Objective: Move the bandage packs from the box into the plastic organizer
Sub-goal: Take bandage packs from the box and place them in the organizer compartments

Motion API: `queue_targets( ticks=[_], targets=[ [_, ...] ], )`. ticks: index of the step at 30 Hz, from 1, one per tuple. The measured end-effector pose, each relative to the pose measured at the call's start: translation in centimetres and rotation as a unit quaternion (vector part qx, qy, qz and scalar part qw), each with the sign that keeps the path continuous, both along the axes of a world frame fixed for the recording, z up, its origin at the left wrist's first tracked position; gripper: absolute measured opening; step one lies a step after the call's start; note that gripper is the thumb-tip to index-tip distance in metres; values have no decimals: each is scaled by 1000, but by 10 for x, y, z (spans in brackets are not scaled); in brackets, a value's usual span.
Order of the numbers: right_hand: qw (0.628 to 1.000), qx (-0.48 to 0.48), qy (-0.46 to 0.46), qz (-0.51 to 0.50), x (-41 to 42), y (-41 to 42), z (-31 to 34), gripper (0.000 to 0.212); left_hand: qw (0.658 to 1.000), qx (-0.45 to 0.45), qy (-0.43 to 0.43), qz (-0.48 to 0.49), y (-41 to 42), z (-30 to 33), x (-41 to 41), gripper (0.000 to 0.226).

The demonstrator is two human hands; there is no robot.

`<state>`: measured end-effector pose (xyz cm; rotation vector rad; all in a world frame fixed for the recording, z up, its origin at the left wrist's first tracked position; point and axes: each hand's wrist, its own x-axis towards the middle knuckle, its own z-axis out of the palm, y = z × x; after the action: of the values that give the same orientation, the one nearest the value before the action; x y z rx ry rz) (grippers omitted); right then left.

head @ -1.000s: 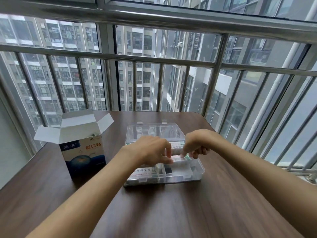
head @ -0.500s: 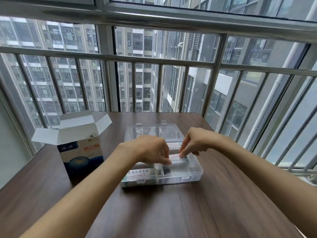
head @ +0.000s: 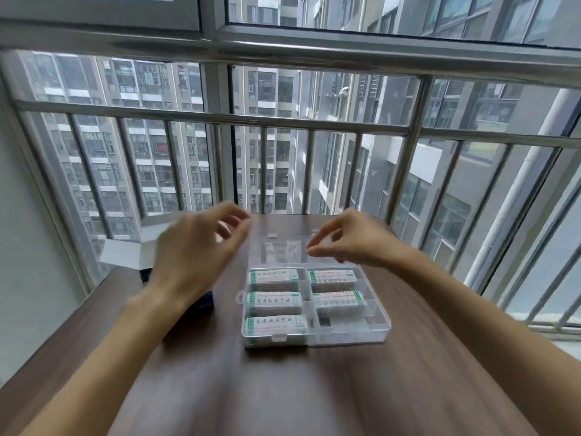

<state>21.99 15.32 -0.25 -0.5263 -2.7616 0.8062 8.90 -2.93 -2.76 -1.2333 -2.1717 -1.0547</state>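
Both hands, left (head: pixel 195 256) and right (head: pixel 349 243), hover empty with fingers loosely apart over the organizer (head: pixel 379 322), five bandage packs (head: pixel 273 305) sitting inside.

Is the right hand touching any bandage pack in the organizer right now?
Apart. The head view shows the right hand raised over the open lid, clear of the bandage packs in the organizer.

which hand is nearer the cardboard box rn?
Left. The left hand hovers just in front of the cardboard box, overlapping it in view; the right hand hangs over the organizer's open lid.
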Motion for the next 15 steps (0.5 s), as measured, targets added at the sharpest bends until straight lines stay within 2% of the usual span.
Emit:
queue_targets(
  ticks=[2,3,6,8,10,11,13,15],
  targets=[
    [996,45,62,35,-20,-27,-4,22,988,99,22,118,-24,-9,-16,18],
    [991,84,91,48,-29,-39,-7,26,979,117,9,165,-33,-15,-25,22],
    [962,228,122,83,-62,-74,-23,48,964,90,-82,238,-56,-39,-51,45],
    [929,332,130,96,-81,-89,-37,51,951,119,-189,214,-63,-53,-59,56],
    [901,381,181,96,-93,-96,-47,35,913,196,-325,148,-65,-62,-62,64],
    [893,382,219,92,-95,-95,-52,27,895,229,-365,116,-66,-64,-61,65],
    [879,376,277,95,-96,-91,-62,15,891,272,-357,66,-67,-67,-57,56],
    [870,377,295,115,-91,-86,-74,4,918,273,-283,48,-68,-67,-50,50]
  ],
)
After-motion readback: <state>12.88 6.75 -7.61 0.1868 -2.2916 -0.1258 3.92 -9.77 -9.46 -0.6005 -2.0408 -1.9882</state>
